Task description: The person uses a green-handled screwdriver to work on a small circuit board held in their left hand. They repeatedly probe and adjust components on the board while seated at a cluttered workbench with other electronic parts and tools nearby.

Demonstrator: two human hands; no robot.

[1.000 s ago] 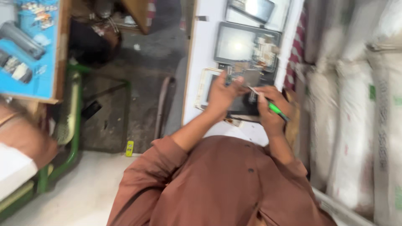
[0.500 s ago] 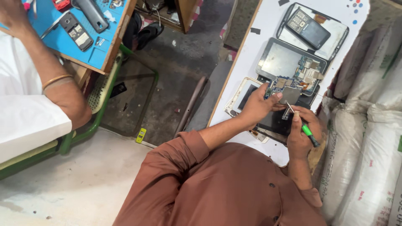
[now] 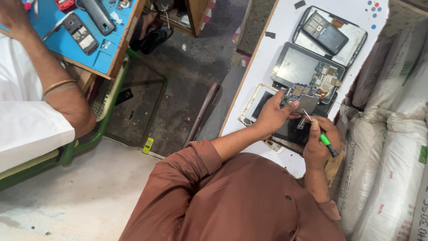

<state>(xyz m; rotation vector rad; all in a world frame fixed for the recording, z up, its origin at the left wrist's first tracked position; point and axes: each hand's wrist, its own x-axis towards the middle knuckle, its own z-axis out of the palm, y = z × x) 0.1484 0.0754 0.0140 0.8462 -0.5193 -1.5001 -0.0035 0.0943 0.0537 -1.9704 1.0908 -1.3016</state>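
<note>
Left hand [image 3: 273, 117]: mine, right of centre in the frame. Fingers rest on a small grey plate [image 3: 306, 103] and the dark tablet [image 3: 292, 130] under it; thumb and fingers press down, pinning the work rather than wrapping it.

Right hand [image 3: 319, 145]: mine, lower right of the left hand. Fingers closed tight around the tool.

Tool [image 3: 317, 132]: thin driver, green handle, metal shaft. Long axis runs diagonally, handle toward lower right, tip toward upper left. The tip meets the tablet just below the grey plate.

Tablet: lies flat on the white board [image 3: 285, 35], long axis roughly upper right to lower left, partly hidden by my hands.

Opened device [image 3: 307, 70]: just above my hands, grey back and circuit parts exposed.

Phone [image 3: 324, 32]: dark, keypad type, upper right of the frame, resting on a white panel.

White frame [image 3: 251, 105]: left of the tablet, at the board edge.

Other person: arm [image 3: 62, 96] in a white sleeve, far left, at a blue bench [image 3: 96, 56] in the upper left.

Sacks [image 3: 392, 134]: stacked along the right edge.
</note>
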